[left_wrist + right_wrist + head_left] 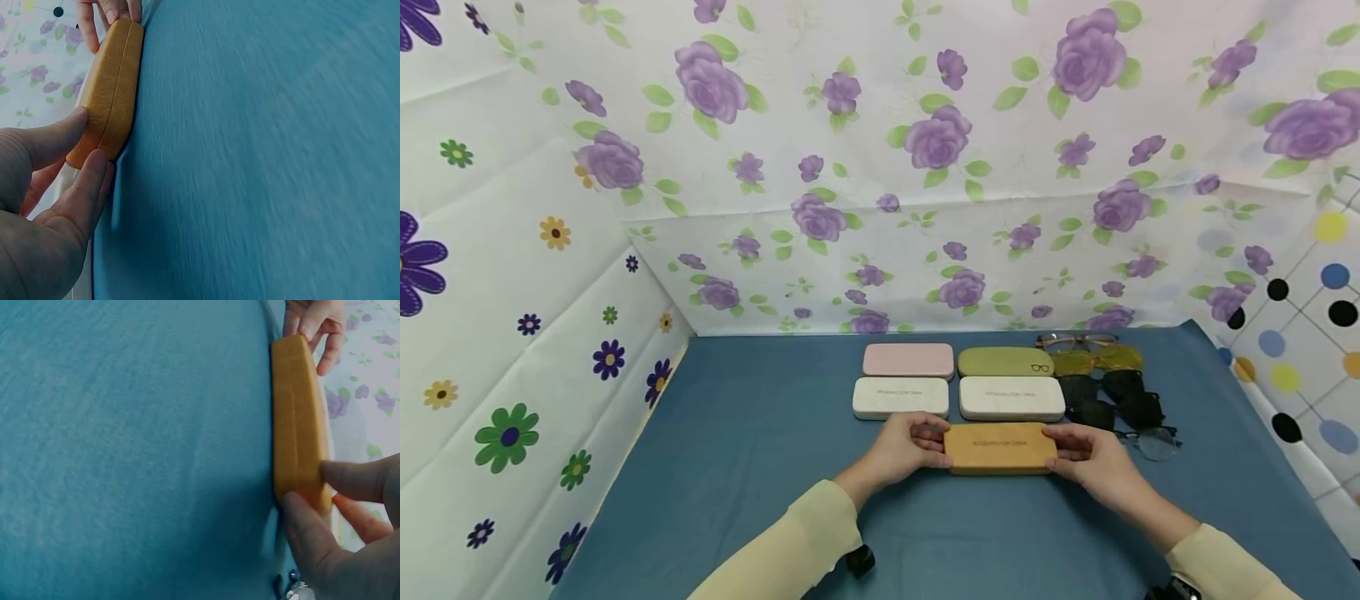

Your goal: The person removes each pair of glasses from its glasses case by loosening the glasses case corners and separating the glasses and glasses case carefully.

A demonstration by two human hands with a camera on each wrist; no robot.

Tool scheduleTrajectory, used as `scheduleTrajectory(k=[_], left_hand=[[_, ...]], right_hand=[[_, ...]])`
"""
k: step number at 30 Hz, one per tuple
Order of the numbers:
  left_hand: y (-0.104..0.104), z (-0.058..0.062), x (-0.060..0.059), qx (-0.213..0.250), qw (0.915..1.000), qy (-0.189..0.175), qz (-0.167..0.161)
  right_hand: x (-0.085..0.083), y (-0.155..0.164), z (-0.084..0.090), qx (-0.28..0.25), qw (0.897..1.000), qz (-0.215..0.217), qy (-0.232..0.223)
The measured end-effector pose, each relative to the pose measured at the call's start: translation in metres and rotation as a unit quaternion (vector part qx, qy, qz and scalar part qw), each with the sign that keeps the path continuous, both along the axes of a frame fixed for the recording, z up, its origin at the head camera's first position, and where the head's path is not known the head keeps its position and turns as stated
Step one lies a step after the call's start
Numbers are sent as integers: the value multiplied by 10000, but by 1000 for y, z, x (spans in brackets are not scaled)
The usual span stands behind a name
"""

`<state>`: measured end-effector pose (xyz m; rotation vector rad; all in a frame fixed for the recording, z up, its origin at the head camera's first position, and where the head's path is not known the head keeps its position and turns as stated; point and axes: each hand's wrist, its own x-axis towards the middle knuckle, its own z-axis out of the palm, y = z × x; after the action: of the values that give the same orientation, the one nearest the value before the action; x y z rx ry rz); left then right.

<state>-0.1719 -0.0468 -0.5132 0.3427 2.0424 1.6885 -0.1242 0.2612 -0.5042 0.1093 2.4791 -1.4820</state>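
An orange-tan glasses case (1000, 447) lies closed on the blue tablecloth (745, 467), in front of the other cases. My left hand (928, 446) pinches its left end between thumb and fingers. My right hand (1063, 451) holds the right end the same way. The left wrist view shows the case (112, 94) edge-on, with my left hand (90, 140) at its near end and the right hand (109, 12) at the far end. The right wrist view mirrors this: the case (297, 419), my right hand (309, 487) near, the left hand (315, 322) far.
Behind the orange case lie two white cases (901, 397) (1011, 397), a pink case (908, 360) and an olive-green case (1004, 362). To their right lie several glasses: yellow-lensed ones (1097, 360), dark sunglasses (1112, 400) and a thin-framed pair (1153, 442). Flowered sheets wall in the table.
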Motion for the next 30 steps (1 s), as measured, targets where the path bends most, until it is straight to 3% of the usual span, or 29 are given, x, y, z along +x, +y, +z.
scheduleTrajectory(k=[9, 30], left_hand=[[20, 4, 3, -43, 10000, -3, 74], [22, 4, 5, -334, 9993, 161, 56]], right_hand=[[4, 6, 10, 718, 9973, -154, 0], [4, 9, 16, 959, 9954, 11, -49]])
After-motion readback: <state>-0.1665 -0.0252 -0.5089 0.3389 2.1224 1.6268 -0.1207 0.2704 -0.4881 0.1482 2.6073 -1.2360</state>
